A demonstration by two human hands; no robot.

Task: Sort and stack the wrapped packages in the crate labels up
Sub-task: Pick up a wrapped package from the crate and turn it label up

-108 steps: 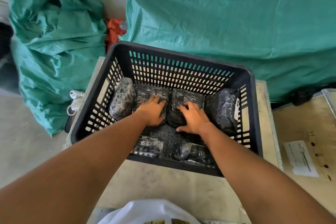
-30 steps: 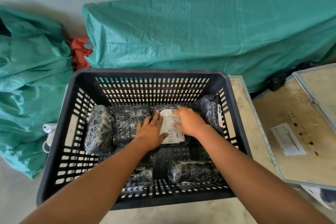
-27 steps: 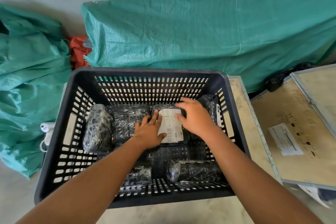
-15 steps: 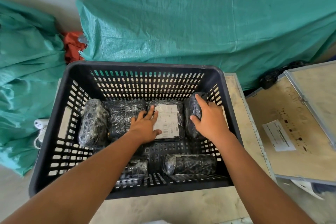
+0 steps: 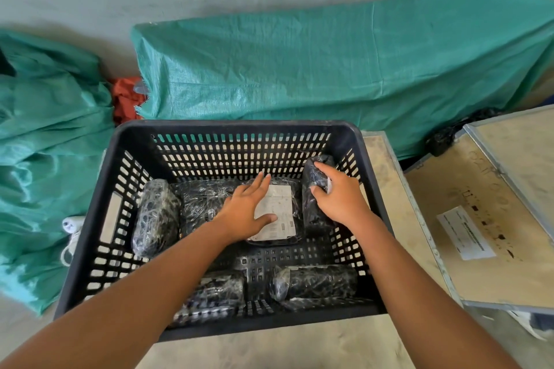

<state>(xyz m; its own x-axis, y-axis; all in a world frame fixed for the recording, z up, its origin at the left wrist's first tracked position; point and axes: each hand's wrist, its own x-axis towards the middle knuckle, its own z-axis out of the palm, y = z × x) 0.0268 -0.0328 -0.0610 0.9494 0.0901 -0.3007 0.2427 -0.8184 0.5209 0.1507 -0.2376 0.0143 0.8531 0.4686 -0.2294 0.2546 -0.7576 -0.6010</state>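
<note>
A black slotted crate [image 5: 99,189] holds several packages wrapped in black plastic film. Across its far side lie a leftmost package [image 5: 154,216], a second package [image 5: 199,204], and a middle package with its white label [image 5: 280,208] facing up. My left hand [image 5: 242,213] rests flat, fingers spread, over the second package and the label's left edge. At the right wall, a package on its edge [image 5: 314,189] is gripped by my right hand [image 5: 338,195]. Two more packages [image 5: 317,281] [image 5: 215,299] lie along the near wall.
The crate sits on a wooden box top [image 5: 299,344]. Another wooden lid with a white paper label [image 5: 464,231] lies to the right. Green tarpaulin bundles [image 5: 329,69] [image 5: 45,129] stand behind and to the left, with an orange cloth [image 5: 126,96] between them. A white plug and cord [image 5: 70,225] lie left of the crate.
The middle package was turned label up. My right hand left it for the package at the right wall and gripped it. My left hand shifted slightly right over the label.
</note>
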